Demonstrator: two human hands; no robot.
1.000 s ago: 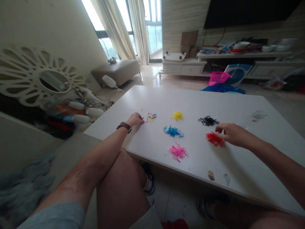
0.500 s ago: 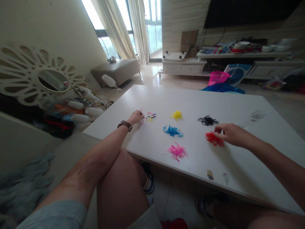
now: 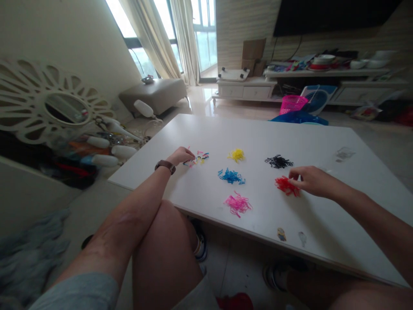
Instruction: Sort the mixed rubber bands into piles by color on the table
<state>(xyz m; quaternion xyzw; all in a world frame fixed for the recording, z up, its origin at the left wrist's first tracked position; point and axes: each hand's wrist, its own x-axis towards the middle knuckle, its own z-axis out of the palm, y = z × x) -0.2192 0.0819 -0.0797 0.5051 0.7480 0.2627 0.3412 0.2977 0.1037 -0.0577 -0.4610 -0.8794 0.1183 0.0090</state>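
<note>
A small mixed pile of coloured loops or strips [image 3: 201, 158], like rubber bands, lies on the left part of the white table [image 3: 193, 191]. My left hand [image 3: 181, 156], with a brown watch on its wrist, rests at this pile with fingers pinched together; what lies between them is too small to tell. My right hand [image 3: 308, 178] is over the red pile [image 3: 284, 186], thumb and forefinger closed on red bands at its edge. Between the hands are a blue pile [image 3: 231, 176], a yellow pile [image 3: 237, 155] and a pink pile [image 3: 238, 203]. A black pile [image 3: 278, 162] lies beyond the red one.
Two stickers, one a yellow cartoon figure [image 3: 281, 234], are near the table's front edge. A clear patch or wrapper [image 3: 344, 154] is at the right. Beyond the table stand a pink basket [image 3: 293, 103] and a blue item [image 3: 298, 118]. My knees are below the near edge.
My left hand has shifted slightly, its fingers reaching further over the mixed pile, and a dark band now shows below them. My right hand stays at the red pile. The whole view shifts slightly.
</note>
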